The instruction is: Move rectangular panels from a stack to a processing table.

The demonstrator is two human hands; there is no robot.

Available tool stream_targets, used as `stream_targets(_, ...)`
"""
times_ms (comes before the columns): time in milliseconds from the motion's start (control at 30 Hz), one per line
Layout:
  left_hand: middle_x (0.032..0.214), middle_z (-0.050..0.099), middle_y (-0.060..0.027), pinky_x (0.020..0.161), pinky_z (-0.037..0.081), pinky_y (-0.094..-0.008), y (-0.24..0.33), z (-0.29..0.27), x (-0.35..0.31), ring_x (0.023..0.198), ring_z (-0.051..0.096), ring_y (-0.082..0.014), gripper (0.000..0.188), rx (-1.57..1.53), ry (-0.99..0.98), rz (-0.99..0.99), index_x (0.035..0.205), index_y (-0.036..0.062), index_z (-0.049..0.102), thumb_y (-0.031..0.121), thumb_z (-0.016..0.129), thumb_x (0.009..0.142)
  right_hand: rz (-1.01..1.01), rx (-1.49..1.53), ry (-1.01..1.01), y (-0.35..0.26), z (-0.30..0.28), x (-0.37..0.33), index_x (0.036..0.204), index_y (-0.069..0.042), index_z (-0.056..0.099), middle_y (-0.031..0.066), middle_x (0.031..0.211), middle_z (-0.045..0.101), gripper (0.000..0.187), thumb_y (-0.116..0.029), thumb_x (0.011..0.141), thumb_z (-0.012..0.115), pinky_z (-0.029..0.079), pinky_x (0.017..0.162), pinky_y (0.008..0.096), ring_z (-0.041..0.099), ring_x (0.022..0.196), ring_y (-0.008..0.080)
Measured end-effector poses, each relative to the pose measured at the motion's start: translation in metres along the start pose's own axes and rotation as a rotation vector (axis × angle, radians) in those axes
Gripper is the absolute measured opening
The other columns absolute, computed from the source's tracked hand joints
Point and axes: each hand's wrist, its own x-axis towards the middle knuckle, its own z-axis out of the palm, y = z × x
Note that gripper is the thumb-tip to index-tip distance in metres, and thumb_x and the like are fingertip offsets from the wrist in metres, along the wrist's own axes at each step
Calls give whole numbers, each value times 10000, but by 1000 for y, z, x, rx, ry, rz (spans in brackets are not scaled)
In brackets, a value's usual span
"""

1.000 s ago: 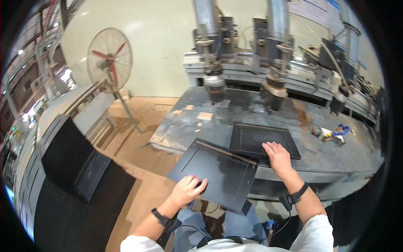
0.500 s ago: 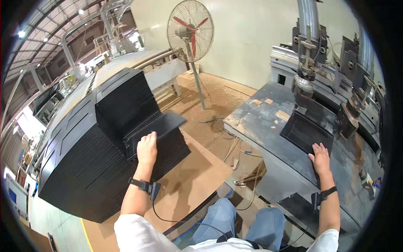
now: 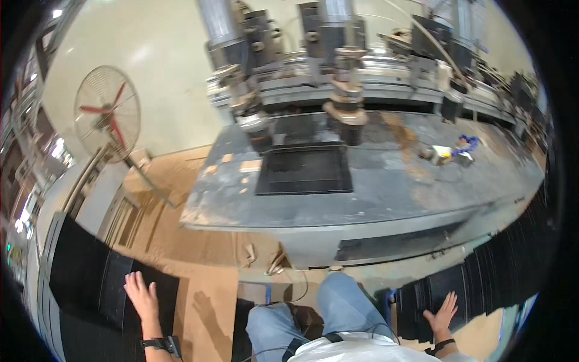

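Observation:
My left hand (image 3: 142, 297) is open with fingers spread, over the lower step of a stack of black panels (image 3: 78, 253) at the left. Whether it touches the panel beneath cannot be told. At the lower right my right hand (image 3: 443, 312) is also open, fingers apart, lying over or on the near end of a second row of black panels (image 3: 470, 283). Neither hand holds anything. A black framed panel with a recessed middle (image 3: 304, 170) lies flat on the grey machine table (image 3: 241, 208), in front of two spindle heads, out of reach of both hands.
A caged fan with red blades (image 3: 108, 114) stands at the far left. Spindle heads (image 3: 347, 102) overhang the table's back. Wood scraps (image 3: 250, 166), sawdust and a small tool with blue coiled hose (image 3: 464, 145) lie on the table. Brown board (image 3: 211, 295) lies beside the left stack.
The view has swung right. My right hand has left the panel on the machine table for the right-hand row of panels. My left hand has opened from its closed pose at the left stack.

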Motion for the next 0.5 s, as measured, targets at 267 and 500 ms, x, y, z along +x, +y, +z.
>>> stream_targets(267, 1343, 484, -112, 1098, 252, -550, 393, -27, 108, 1323, 367, -326, 528, -602, 114, 715, 1274, 107, 541, 366, 663, 830, 75, -39, 45, 59, 33, -49, 1420, -57, 336, 116, 1479, 347, 809, -51, 691, 686, 235, 1119, 518, 273, 1384, 347)
stream_targets(500, 1525, 284, -104, 1131, 96, -580, 452, -1, 128, 1425, 185, -327, 774, -524, -358, 562, 1471, 158, 310, 644, 432, 881, -124, 416, 394, -5, -130, -28, 1233, 14, 545, 228, 1164, 597, 584, 119, 659, 515, 437, 960, 396, 573, 1084, 393)
